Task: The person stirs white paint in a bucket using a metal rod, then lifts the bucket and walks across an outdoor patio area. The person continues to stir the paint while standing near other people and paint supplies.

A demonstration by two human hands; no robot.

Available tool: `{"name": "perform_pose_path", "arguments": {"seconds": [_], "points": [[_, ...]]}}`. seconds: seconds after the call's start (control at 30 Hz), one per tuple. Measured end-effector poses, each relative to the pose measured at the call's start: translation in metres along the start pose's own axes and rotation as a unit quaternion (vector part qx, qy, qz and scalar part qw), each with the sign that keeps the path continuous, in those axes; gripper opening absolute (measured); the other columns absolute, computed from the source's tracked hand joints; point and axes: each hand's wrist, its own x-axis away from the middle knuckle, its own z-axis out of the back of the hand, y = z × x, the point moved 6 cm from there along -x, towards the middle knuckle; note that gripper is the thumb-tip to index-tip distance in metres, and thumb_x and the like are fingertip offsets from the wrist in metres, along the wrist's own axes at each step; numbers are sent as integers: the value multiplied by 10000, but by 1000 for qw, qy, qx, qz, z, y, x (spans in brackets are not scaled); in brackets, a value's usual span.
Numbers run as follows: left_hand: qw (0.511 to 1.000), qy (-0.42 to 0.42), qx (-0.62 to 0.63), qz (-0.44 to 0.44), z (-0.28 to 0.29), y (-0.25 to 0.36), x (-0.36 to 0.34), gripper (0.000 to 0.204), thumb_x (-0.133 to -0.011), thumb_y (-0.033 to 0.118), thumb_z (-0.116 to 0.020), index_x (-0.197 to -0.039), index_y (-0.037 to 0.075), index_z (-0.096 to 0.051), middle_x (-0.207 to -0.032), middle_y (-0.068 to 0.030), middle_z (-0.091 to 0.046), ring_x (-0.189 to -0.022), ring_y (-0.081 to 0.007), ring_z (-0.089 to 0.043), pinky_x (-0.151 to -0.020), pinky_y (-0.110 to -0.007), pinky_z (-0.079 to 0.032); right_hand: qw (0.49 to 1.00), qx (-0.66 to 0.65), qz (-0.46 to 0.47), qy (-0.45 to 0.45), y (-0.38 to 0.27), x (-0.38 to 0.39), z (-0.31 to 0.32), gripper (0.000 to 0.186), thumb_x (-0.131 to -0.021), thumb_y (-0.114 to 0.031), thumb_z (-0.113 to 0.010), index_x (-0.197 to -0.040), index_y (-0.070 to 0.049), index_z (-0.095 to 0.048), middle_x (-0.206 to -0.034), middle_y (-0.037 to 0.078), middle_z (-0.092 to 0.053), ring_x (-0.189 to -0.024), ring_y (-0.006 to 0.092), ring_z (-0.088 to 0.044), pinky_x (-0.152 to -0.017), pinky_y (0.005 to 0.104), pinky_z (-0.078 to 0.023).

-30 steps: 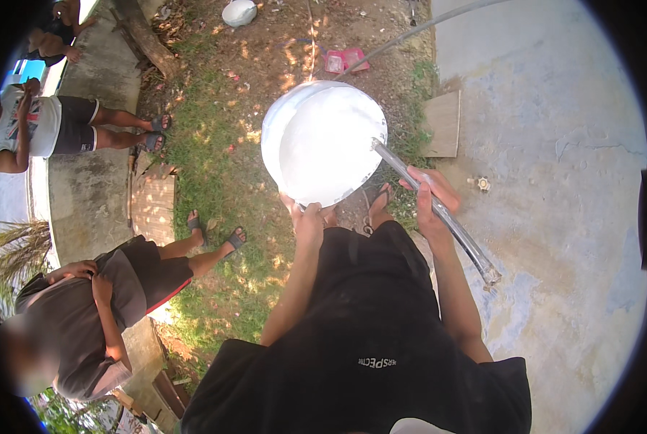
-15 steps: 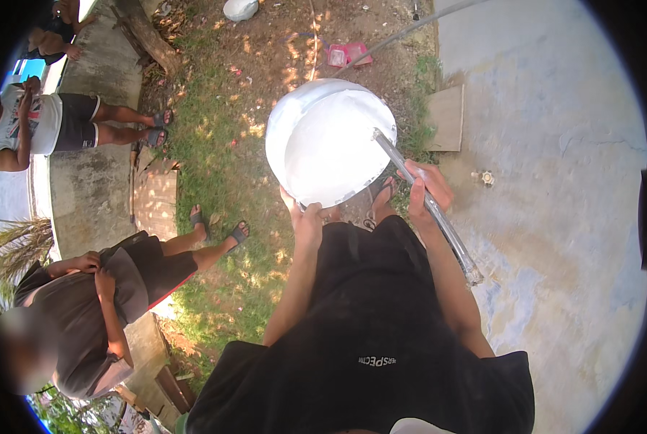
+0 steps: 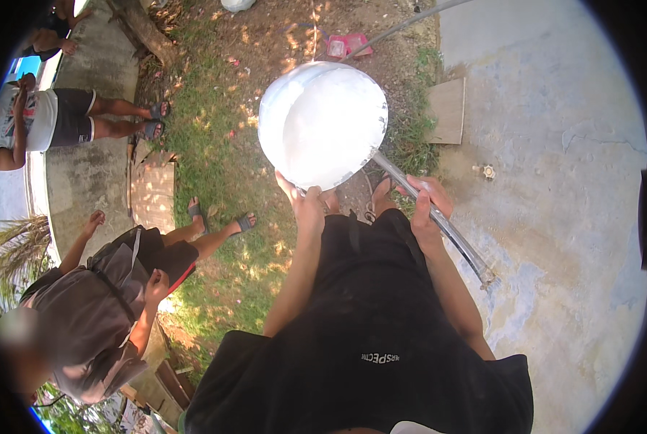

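Note:
A round white bucket [image 3: 338,130] is in front of me, its broad opening turned up toward me and its inside bright white. The rim is chipped and dark-flecked. My left hand [image 3: 305,206] is closed on the near edge, thumb at the rim and the other fingers partly hidden beneath. In my right hand [image 3: 428,204] is a silvery pipe-like stick [image 3: 455,233], slanting from the rim's right side down to the lower right. Its upper end meets the rim; I cannot tell whether it passes inside. Glare hides what the bucket contains.
On the left stand a person in a dark shirt [image 3: 99,296] and another in a white top [image 3: 37,119]. A pink tray [image 3: 348,45] lies on the ground ahead, near a hose [image 3: 410,26]. A board [image 3: 446,112] and a valve-like fitting [image 3: 489,172] are on the right.
The bucket has shifted slightly left and away from me. The stick's upper end has moved from over the white inside to the rim. The dark-shirted person's hands have come apart.

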Motion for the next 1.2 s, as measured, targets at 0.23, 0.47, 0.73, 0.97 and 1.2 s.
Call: {"name": "perform_pose_path", "arguments": {"seconds": [0.23,0.47,0.73,0.97,1.2], "points": [[999,15,-35,-23,9,-5,-1,985,-783,-125,-452,-1590,92,68,-1571,-185,-169,-1365,-288,-384,-908,-300,-517,999,-9,-21,-38,5,8,-4,381,-1021,-212,-488,-997,123,-668,-926,198,-669,-751,267,-719,-671,330,-589],[992,0,-114,-57,18,-13,-8,990,-774,-138,-440,-1587,130,57,-1584,-190,-129,-1360,-351,-403,-899,-383,-576,991,-104,-65,-51,20,16,-10,324,-1008,-125,-455,-1001,129,-656,-924,190,-650,-760,260,-719,-697,328,-606],[994,-20,-46,95,5,-5,5,956,-827,-126,-398,-1576,171,117,-1551,-220,-183,-1298,-392,-478,-877,-447,-621,998,24,-55,-7,20,11,-6,326,-1010,-135,-456,-1007,121,-658,-917,187,-654,-756,244,-716,-686,323,-603],[979,-92,27,183,5,-32,9,934,-826,-141,-371,-1552,186,118,-1497,-258,-277,-1261,-419,-519,-899,-520,-607,996,53,29,-62,6,8,-16,349,-1013,-189,-484,-991,104,-672,-893,195,-675,-709,254,-714,-608,315,-570],[956,-113,113,246,-15,-60,24,917,-791,-149,-387,-1550,169,17,-1514,-243,-259,-1334,-449,-433,-986,-610,-533,996,72,51,-21,-11,1,4,354,-1006,-193,-484,-966,103,-675,-883,209,-685,-678,259,-713,-604,329,-571]]}}
